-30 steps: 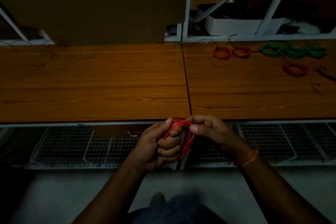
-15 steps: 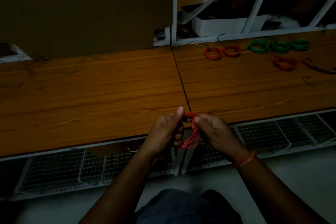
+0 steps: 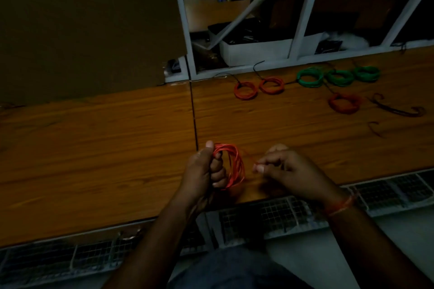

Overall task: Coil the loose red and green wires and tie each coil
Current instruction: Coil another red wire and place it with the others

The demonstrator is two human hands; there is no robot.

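Gripping red coil (image 3: 231, 166) — left hand (image 3: 202, 171)

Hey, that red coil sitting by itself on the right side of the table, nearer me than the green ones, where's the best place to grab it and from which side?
Judging by its pose, come from above: the lone red coil lies flat on the table, apart from the green coils. Pinch across the bundled ring on its near edge, one finger through the open centre, so all loops stay together.

Dim, underexposed; soft blur; wide-angle bending at edges.
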